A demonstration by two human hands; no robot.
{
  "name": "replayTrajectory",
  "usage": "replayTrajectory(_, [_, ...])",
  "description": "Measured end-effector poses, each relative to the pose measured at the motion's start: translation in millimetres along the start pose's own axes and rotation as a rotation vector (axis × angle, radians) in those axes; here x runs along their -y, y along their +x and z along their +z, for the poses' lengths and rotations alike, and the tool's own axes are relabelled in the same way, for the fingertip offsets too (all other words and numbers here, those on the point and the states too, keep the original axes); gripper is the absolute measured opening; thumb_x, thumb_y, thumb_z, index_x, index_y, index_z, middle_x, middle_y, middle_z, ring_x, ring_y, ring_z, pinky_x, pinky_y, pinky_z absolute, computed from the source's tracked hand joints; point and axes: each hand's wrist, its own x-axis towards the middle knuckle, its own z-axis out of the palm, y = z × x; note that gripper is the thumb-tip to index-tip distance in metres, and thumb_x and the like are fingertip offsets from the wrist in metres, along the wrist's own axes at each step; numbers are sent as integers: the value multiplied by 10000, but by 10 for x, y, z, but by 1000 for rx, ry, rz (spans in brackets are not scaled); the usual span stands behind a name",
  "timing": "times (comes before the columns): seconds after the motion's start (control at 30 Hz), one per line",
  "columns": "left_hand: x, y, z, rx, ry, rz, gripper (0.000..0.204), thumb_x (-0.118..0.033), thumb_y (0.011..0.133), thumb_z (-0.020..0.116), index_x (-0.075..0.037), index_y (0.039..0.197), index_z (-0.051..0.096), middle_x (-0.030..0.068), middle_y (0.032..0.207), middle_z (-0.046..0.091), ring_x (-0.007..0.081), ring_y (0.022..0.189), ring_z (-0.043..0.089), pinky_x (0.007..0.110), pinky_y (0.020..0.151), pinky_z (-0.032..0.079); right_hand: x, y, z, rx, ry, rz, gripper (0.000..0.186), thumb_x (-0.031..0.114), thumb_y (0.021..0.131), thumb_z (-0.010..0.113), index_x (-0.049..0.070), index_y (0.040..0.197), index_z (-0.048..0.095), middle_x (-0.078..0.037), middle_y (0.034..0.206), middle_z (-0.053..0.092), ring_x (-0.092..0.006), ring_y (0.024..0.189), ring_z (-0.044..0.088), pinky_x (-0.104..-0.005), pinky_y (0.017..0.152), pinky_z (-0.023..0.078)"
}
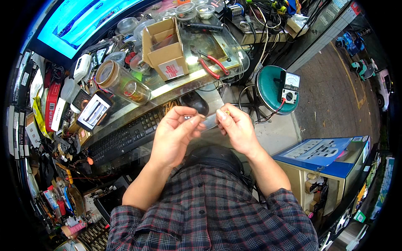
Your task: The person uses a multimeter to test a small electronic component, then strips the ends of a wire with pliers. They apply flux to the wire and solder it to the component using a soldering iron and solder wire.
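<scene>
Clock positions are taken from my two hands, twelve being straight ahead. My left hand point(173, 134) has thumb and fingers pinched together on a small brownish piece point(202, 116). My right hand point(239, 131) is closed on a small yellow-ringed piece point(227, 112), mostly hidden by the fingers. The hands are apart and face each other, on my side of the glass tabletop point(194, 80). What the pieces are, and whether anything thin joins them, I cannot tell.

Handling, in my judgement: parts this small call for a light fingertip pinch, steady wrists, and lining up by eye before any pressure is applied. Working clear of the tabletop is a weakness, since a dropped piece could be lost; holding both above a flat surface would be safer.

Noted nearby: red-handled pliers point(215, 62) at twelve; an open cardboard box point(165, 50) at eleven; a phone point(95, 111) with its screen lit at nine; an analogue meter point(289, 90) on a green stool point(266, 85) at two.

Markings: the box bears a pale label point(171, 69) with red print. The monitor point(81, 25) at ten shows lettering near its upper edge. A red carton point(52, 102) at nine carries pale characters. I find no legible marking on either piece.
</scene>
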Motion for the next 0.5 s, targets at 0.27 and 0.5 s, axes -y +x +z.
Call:
replayTrajectory(0.27, [-25,-64,99,26,308,288,144,24,995,719,-14,1093,621,110,1041,699,200,905,741,295,740,607,22,-10,-13,7,93,-42,280,309,1116,615,40,1191,641,-13,920,585,-124,805,567,-296,744,508])
replayTrajectory(0.5, [-36,-68,99,76,253,181,148,24,1010,703,11,1132,619,124,1042,725,191,933,754,292,747,612,-30,-81,-74,-62,-250,-240,263,269,1026,742,54,1136,637,-102,922,675,-221,783,682,-345,709,538])
